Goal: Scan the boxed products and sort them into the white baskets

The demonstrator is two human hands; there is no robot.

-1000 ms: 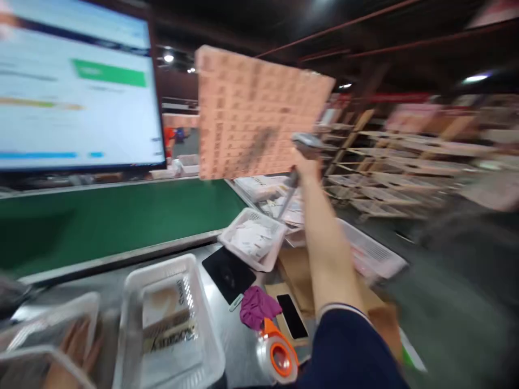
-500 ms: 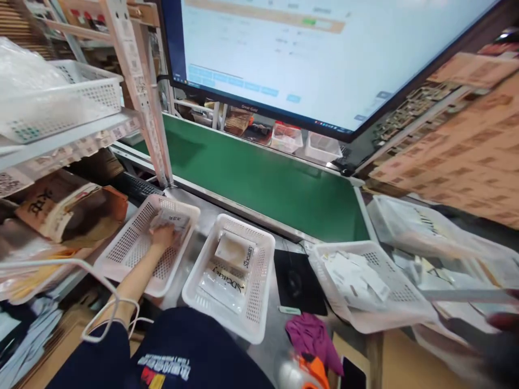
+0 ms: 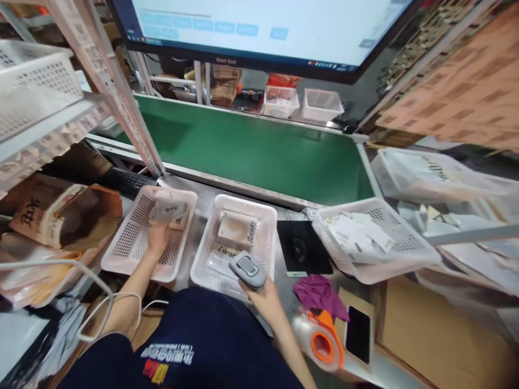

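Two hands are at work in the lower half of the frame, both partly hidden by what they carry. At centre left, the left hand (image 3: pixel 158 236) grasps a glossy clear packet (image 3: pixel 169 208) above a perforated plastic basket (image 3: pixel 115 258); its fingertips are hard to make out through the film, and the print is too blurred to read. Behind the packet, a tan piece (image 3: pixel 179 222) in the basket is mostly covered.

Just below centre, the right hand (image 3: pixel 265 296) is wrapped around a smooth grey handheld device (image 3: pixel 248 269), its rounded head showing and its grip lost behind the fingers. This head hides part of a flat packet (image 3: pixel 221 260) in the white latticed basket (image 3: pixel 271 237), where a boxy pack (image 3: pixel 237 228) lies above it.

At the top, the monitor (image 3: pixel 243 38) is cut off by the frame edge. Lower right are a crumpled purple cloth (image 3: pixel 320 294), an orange-cored tape dispenser (image 3: pixel 324 346) and a flat black phone (image 3: pixel 358 334).
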